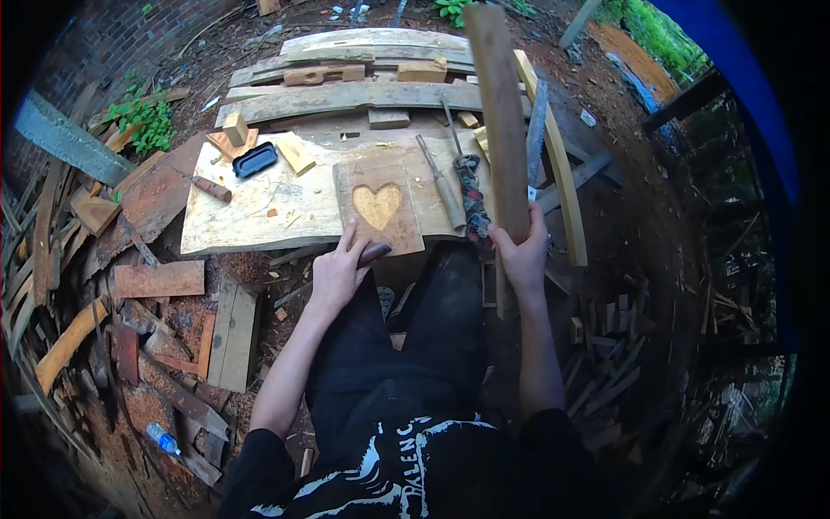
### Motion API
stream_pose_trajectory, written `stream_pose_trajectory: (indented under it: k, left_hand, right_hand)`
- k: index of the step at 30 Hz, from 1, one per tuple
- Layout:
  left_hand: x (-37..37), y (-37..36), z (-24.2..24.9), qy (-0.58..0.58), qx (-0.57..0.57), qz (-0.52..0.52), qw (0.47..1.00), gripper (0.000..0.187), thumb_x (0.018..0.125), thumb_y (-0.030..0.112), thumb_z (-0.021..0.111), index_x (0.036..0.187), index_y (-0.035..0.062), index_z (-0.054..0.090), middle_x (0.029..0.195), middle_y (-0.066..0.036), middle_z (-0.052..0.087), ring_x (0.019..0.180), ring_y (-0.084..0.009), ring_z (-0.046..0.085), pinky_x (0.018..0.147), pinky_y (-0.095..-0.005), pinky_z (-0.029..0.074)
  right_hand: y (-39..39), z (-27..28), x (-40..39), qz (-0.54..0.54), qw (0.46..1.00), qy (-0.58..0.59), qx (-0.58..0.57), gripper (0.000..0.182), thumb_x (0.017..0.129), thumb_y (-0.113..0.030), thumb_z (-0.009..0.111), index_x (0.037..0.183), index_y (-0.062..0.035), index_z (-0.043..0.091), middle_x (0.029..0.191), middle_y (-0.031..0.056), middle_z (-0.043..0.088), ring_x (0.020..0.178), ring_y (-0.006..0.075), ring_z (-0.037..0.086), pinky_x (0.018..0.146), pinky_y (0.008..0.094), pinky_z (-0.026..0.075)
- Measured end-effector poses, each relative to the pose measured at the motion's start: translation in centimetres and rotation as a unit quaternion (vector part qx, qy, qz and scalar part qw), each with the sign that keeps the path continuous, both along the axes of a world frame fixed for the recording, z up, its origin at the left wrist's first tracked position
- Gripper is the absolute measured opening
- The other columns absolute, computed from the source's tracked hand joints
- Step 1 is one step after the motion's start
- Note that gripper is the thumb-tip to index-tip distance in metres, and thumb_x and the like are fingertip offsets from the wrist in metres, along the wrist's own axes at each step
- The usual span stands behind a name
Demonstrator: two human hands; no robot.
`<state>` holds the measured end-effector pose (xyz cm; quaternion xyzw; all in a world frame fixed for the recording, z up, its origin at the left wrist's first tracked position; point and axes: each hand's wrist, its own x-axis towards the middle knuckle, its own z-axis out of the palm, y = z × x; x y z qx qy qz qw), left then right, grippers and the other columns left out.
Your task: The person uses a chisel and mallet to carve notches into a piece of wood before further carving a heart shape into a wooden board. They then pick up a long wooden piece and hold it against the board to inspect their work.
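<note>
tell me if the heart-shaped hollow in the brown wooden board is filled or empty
Empty: the heart-shaped hollow shows its bare, pale wooden floor.

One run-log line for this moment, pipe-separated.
left hand: holding dark handle, index finger at heart board | right hand: gripping wood bar, upright | heart board: on bench, hollow carved

Open-air woodworking shop

A heart-carved board (379, 206) and chisel (447, 195) lie on the counter (303, 221) near twelve o'clock; offcuts (160, 279) at nine, sawdust (149, 408) at eight. Greenery (670, 41) at two and bare earth (640, 190) show open air.
</note>
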<state>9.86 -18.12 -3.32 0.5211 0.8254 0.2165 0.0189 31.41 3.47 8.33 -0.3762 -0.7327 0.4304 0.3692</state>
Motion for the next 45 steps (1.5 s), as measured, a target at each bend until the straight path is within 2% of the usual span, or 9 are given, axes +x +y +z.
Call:
stream_pose_trajectory:
  k: [3, 5, 9, 10, 15, 19, 21, 27, 45]
  left_hand:
    - [-0.3, 0.7, 0.2, -0.002, 0.012, 0.014, 1.0, 0.048, 0.083, 0.035, 0.079, 0.124, 0.0157, 0.064, 0.151, -0.012, 0.052, 0.077, -0.0328, 0.073, 0.063, -0.0415, 0.057]
    - [-0.6, 1.0, 0.2, -0.003, 0.016, 0.034, 0.999, 0.048, 0.083, 0.032, 0.079, 0.125, 0.0168, 0.063, 0.152, -0.013, 0.051, 0.077, -0.0328, 0.074, 0.061, -0.0427, 0.057]
    - [-1.1, 1.6, 0.0, -0.006, 0.023, 0.057, 0.998, 0.047, 0.085, 0.036, 0.078, 0.125, 0.0179, 0.063, 0.152, -0.012, 0.051, 0.077, -0.0338, 0.073, 0.062, -0.0435, 0.057]
    - [-1.2, 1.7, 0.0, -0.013, 0.041, 0.058, 0.997, 0.046, 0.086, 0.037, 0.078, 0.125, 0.0176, 0.064, 0.145, -0.011, 0.057, 0.078, -0.0353, 0.073, 0.062, -0.0444, 0.057]
    - [-1.1, 2.6, 5.9, -0.096, 0.13, 0.109, 0.981, 0.042, 0.089, 0.036, 0.079, 0.118, 0.0094, 0.064, 0.107, -0.014, 0.075, 0.078, -0.032, 0.074, 0.065, -0.0408, 0.056]
    - [-0.9, 4.7, 11.8, -0.351, 0.409, 0.148, 0.829, 0.027, 0.1, 0.024, 0.07, 0.105, 0.0052, 0.051, 0.069, -0.001, 0.055, 0.056, -0.008, 0.054, 0.053, -0.0232, 0.045]
    - [-1.4, 6.3, 12.6, -0.38, 0.513, 0.119, 0.76, 0.026, 0.102, 0.024, 0.067, 0.104, 0.0056, 0.048, 0.07, -0.002, 0.055, 0.056, -0.0095, 0.055, 0.053, -0.0236, 0.045]
    - [-2.4, 10.9, 10.8, -0.425, 0.538, 0.011, 0.727, 0.036, 0.098, 0.026, 0.072, 0.112, 0.007, 0.044, 0.086, -0.005, 0.057, 0.063, -0.0103, 0.058, 0.057, -0.0243, 0.049]
    - [-4.1, 13.2, 7.2, -0.403, 0.456, -0.039, 0.793, 0.031, 0.102, 0.028, 0.065, 0.113, 0.0062, 0.047, 0.082, -0.005, 0.056, 0.067, -0.0127, 0.058, 0.063, -0.0279, 0.051]
  right_hand:
    - [-0.5, -1.1, 1.0, -0.02, 0.999, -0.028, -0.015, 0.038, 0.085, -0.019, 0.082, 0.11, 0.0017, 0.064, 0.099, 0.0144, 0.074, 0.093, 0.0226, 0.072, 0.083, 0.0361, 0.055]
    - [-1.0, -3.0, 2.1, -0.001, 0.998, -0.054, -0.042, 0.032, 0.088, -0.02, 0.081, 0.106, 0.0004, 0.065, 0.087, 0.0048, 0.068, 0.079, 0.0102, 0.065, 0.069, 0.0272, 0.052]
    - [-3.4, -5.6, 4.2, 0.024, 0.983, -0.163, -0.079, 0.034, 0.091, -0.029, 0.079, 0.101, 0.0012, 0.066, 0.074, 0.0048, 0.065, 0.067, 0.0118, 0.063, 0.062, 0.0298, 0.05]
    - [-3.7, -6.1, 4.8, 0.031, 0.973, -0.192, -0.121, 0.045, 0.086, -0.041, 0.08, 0.102, -0.0014, 0.067, 0.089, 0.0194, 0.073, 0.087, 0.0319, 0.074, 0.077, 0.0416, 0.054]
    - [-5.3, -6.8, 5.5, 0.035, 0.954, -0.284, -0.094, 0.052, 0.086, -0.052, 0.076, 0.099, -0.0031, 0.065, 0.089, 0.023, 0.071, 0.091, 0.0435, 0.07, 0.077, 0.0493, 0.053]
    - [-6.0, -7.7, 5.5, 0.04, 0.948, -0.297, -0.105, 0.051, 0.086, -0.051, 0.076, 0.103, -0.0039, 0.066, 0.09, 0.0217, 0.072, 0.091, 0.0423, 0.071, 0.078, 0.0483, 0.054]
    - [-6.2, -8.0, 5.5, 0.042, 0.949, -0.295, -0.107, 0.051, 0.086, -0.051, 0.076, 0.104, -0.0042, 0.066, 0.091, 0.0214, 0.072, 0.091, 0.0419, 0.071, 0.078, 0.048, 0.054]
    - [-5.8, -7.0, 5.4, 0.049, 0.965, -0.236, -0.101, 0.045, 0.089, -0.045, 0.076, 0.106, -0.0044, 0.066, 0.092, 0.02, 0.073, 0.092, 0.0399, 0.072, 0.079, 0.0461, 0.054]
    - [-3.5, -0.9, 5.2, 0.036, 0.989, -0.134, -0.05, 0.034, 0.095, -0.028, 0.073, 0.11, 0.0007, 0.065, 0.087, 0.0165, 0.073, 0.084, 0.026, 0.074, 0.076, 0.039, 0.054]
